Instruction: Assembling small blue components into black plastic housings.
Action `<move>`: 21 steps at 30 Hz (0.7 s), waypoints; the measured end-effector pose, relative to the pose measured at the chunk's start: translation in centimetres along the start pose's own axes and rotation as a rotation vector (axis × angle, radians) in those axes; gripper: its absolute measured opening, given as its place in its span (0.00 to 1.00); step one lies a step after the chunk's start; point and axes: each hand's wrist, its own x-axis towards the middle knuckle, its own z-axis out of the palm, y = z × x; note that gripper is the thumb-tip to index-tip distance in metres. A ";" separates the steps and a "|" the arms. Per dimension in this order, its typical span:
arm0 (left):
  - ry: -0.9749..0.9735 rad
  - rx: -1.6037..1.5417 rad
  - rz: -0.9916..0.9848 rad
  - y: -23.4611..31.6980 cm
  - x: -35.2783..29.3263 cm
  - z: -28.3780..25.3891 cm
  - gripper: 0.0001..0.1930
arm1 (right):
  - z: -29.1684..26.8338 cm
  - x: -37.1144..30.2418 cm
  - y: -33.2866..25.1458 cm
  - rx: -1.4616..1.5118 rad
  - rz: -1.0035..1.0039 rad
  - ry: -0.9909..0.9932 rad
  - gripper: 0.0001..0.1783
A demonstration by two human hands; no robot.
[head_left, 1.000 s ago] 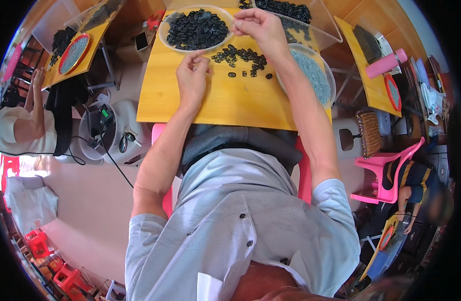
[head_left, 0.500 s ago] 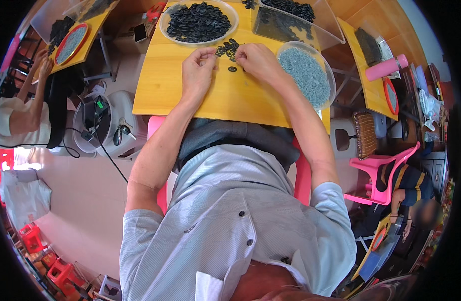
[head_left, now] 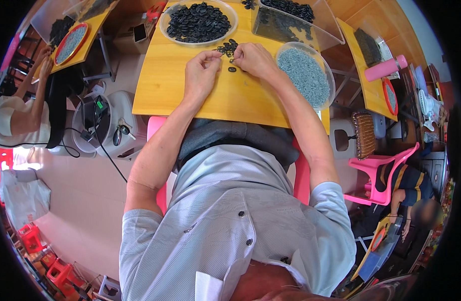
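My left hand (head_left: 201, 76) is over the yellow table (head_left: 165, 85), its thumb and forefinger pinched together beside a small heap of black oval pieces (head_left: 229, 46). Close to it on the right, my right hand (head_left: 254, 60) also pinches at the edge of that heap. Whatever sits between the fingertips of either hand is too small and hidden to name. One loose black oval piece (head_left: 232, 69) lies on the wood just below the fingers. To the right stands a round clear tub of small grey-blue pieces (head_left: 303, 75).
A round tub of black oval pieces (head_left: 198, 22) stands at the far left of the table, a clear rectangular bin (head_left: 280, 27) at the far right. Another person's hands (head_left: 44, 62) work at a table on the left. A pink bottle (head_left: 386, 68) lies on the right-hand table.
My left hand has shifted slightly right and toward me, so its fingertips are closer to my right hand. My right hand has barely moved; the loose oval piece lies where it was.
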 end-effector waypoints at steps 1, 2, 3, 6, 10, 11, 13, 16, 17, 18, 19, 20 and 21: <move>-0.005 0.012 -0.001 0.1 -0.1 0.1 0.09 | 0.0 0.0 0.0 0.014 0.020 -0.017 0.08; -0.010 0.024 -0.001 0.1 -0.2 0.1 0.09 | 0.0 -0.1 0.0 0.015 0.022 -0.016 0.08; -0.011 0.025 -0.001 0.1 -0.1 0.1 0.09 | 0.0 -0.1 0.0 0.022 0.012 -0.012 0.08; -0.026 0.037 0.006 -0.2 0.0 0.1 0.09 | 0.2 -0.2 0.1 0.038 -0.012 0.020 0.08; -0.033 0.058 0.009 -0.3 0.1 0.1 0.09 | -0.1 -0.1 -0.1 0.075 0.017 -0.026 0.11; -0.038 0.063 0.012 -0.4 0.2 0.0 0.09 | -0.1 0.0 -0.1 0.075 0.017 -0.027 0.11; -0.038 0.082 0.011 -0.4 0.1 0.0 0.09 | 0.0 0.2 -0.1 0.055 0.007 -0.042 0.11; -0.039 0.095 0.016 -0.2 0.1 0.1 0.10 | 0.3 0.3 0.2 0.084 0.007 -0.031 0.10; -0.038 0.089 0.021 -0.2 0.0 0.1 0.10 | 0.3 0.4 0.1 0.085 0.008 -0.032 0.10; -0.039 0.089 0.020 -0.2 0.0 0.1 0.10 | 0.3 0.4 0.1 0.077 0.015 -0.046 0.09; -0.042 0.107 0.017 0.0 -0.1 0.0 0.10 | 0.2 0.4 0.1 0.068 0.022 -0.058 0.09; -0.046 0.126 0.014 0.0 -0.1 0.0 0.11 | 0.2 0.3 0.2 0.069 0.024 -0.058 0.09; -0.049 0.126 0.013 -0.1 0.0 0.1 0.11 | 0.3 0.2 0.2 0.127 0.017 -0.022 0.08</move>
